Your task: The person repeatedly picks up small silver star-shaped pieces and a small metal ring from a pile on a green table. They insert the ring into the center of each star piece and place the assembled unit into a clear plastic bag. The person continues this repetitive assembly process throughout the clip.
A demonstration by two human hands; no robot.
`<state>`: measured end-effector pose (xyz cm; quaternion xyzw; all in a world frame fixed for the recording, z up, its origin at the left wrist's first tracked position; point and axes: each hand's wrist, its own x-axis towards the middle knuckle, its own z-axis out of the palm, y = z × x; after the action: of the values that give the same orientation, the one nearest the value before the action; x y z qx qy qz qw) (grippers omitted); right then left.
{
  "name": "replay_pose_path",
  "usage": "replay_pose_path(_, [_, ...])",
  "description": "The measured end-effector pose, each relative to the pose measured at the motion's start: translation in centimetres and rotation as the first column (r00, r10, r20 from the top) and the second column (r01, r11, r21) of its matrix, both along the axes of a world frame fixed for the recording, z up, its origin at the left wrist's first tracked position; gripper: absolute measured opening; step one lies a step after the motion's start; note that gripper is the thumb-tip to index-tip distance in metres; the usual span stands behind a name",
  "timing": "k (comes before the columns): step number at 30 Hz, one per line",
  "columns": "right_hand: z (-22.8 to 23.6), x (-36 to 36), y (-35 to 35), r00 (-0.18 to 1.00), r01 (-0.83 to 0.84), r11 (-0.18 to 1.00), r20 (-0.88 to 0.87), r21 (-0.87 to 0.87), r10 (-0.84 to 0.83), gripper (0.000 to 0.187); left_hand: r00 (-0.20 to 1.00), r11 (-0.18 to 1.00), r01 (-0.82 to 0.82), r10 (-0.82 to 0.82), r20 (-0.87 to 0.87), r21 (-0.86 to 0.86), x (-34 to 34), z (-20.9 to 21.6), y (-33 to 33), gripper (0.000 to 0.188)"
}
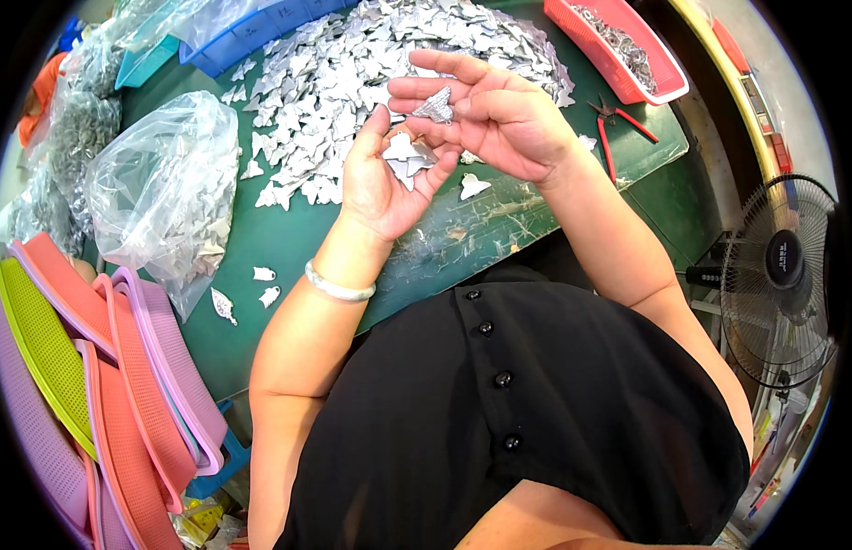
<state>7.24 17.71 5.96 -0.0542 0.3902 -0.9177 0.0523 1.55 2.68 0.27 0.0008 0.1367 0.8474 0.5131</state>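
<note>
My left hand (375, 192) is cupped, palm up, around several silver metal charms (407, 163). Its thumb and fingers curl about them. Just above and to the right, my right hand (513, 124) pinches one ridged silver charm (435, 107) between thumb and fingers, with its forefinger stretched out. Both hands hang over the near side of a large heap of flat silver charms (325, 92), whose outlines look like butterflies. A single charm (474, 186) lies on the green table (472, 229) close below my right hand.
Red-handled pliers (605, 137) and a pink basket (618, 55) of metal pieces are at the right. On the left are a clear bag (160, 183) of charms, loose charms (265, 274) and stacked plastic baskets (137, 394). A blue tray (252, 37) stands behind; a fan (781, 266) is right.
</note>
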Motion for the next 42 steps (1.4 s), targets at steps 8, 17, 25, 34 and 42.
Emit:
replay_pose_path(8, [-0.1,0.2,0.4,0.999,0.045,0.994,-0.032,0.097,-0.042,0.045,0.999,1.0,-0.016,0.016,0.036,0.01,0.7,1.4,0.5,0.048])
replay_pose_path(17, [0.6,1.0,1.1,0.957,0.254,0.861,-0.243,0.44,-0.158,0.037,0.998,0.999,-0.052,0.052,0.022,0.008,0.8,1.9,0.5,0.055])
replay_pose_path(25, [-0.6,2.4,5.3,0.93,0.253,-0.059,-0.259,0.966,-0.26,0.031,0.897,0.948,-0.311,0.267,-0.352,-0.074,-4.4,5.0,-4.8,0.022])
replay_pose_path(34, [-2.6,2.1,4.5,0.884,0.46,-0.602,-0.399,0.653,0.243,0.062,0.042,0.179,-0.964,-0.623,-0.781,-0.195,-12.3,12.8,-16.7,0.031])
replay_pose_path(42, [-3.0,0.4,5.5,0.911,0.406,-0.666,-0.228,0.626,0.343,0.055,-0.192,0.297,-0.951,-0.373,-0.907,0.079,-7.9,10.4,-10.5,0.024])
